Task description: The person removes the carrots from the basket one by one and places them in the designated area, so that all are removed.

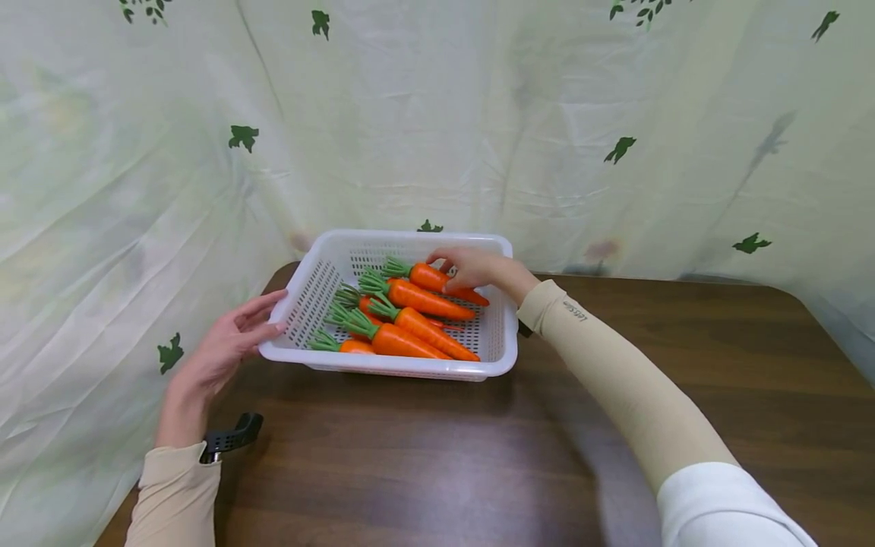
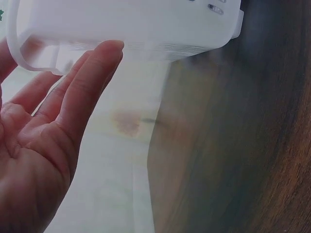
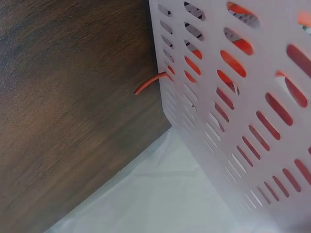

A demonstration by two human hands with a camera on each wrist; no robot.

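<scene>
A white slotted plastic basket (image 1: 410, 368) holds several orange carrots with short green tops. My right hand (image 1: 475, 270) reaches over its right end and grips the rearmost carrot (image 1: 427, 276), fingers on the far side and thumb on the near side. Just in front lies another carrot (image 1: 427, 300). At the basket's left end, my left hand (image 1: 229, 338) touches the rim with fairly straight fingers; the left wrist view shows its thumb (image 2: 92, 80) along the outside. Through the slotted wall (image 3: 252, 102) in the right wrist view, orange shows; the right hand is out of that view.
The basket stands toward the back of a dark brown wooden table (image 1: 424, 456). A pale curtain (image 1: 437, 114) with green leaf prints hangs behind the table and along its left side. A thin orange carrot tip (image 3: 150, 82) pokes out through a slot.
</scene>
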